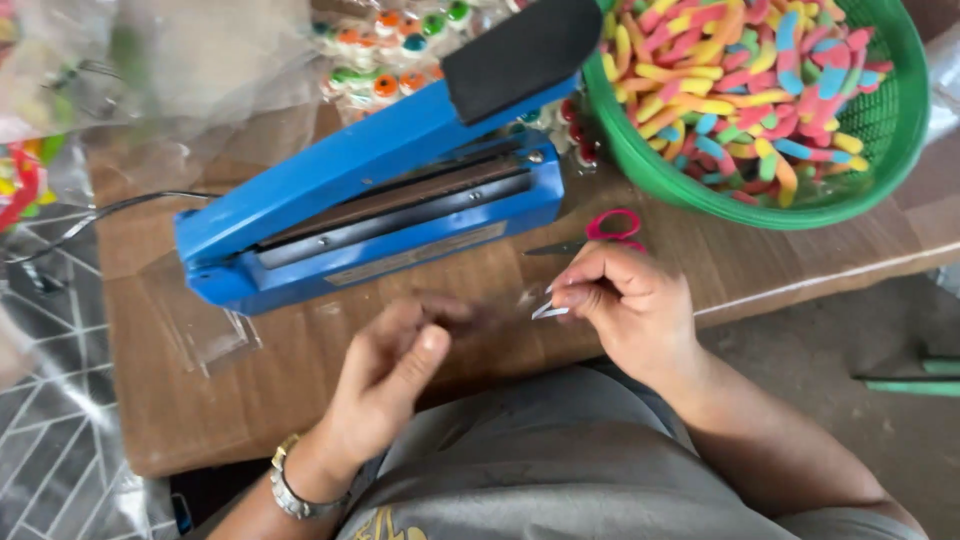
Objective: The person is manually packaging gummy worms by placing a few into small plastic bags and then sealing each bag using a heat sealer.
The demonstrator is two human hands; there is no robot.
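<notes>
The person sits at a low wooden table, and both hands meet just in front of the blue heat sealer. The right hand has thumb and forefinger pinched narrow on the corner of a small clear plastic bag, which shows only as a thin glinting sliver. The left hand is at about eight o'clock from it, fingers loosely curled and blurred, thumb up; I cannot tell whether it grips the film or merely reaches for it.

The sealer's arm stands raised, its black handle up at one o'clock from the hands, the sealing bar exposed. Small scissors with a red handle lie at twelve o'clock from the right hand, very near its knuckles. A green basket of colourful gummy worms stands at two o'clock, hanging over the table's edge.

What worries me: the film is so thin and slick that such a light pinch could lose it, or the layers may refuse to part. A careless stretch forward could catch a fingertip on the bar if it is warm, and a nudge of the elbow might tip that overhanging basket. The scissor points sit uncomfortably close too
</notes>
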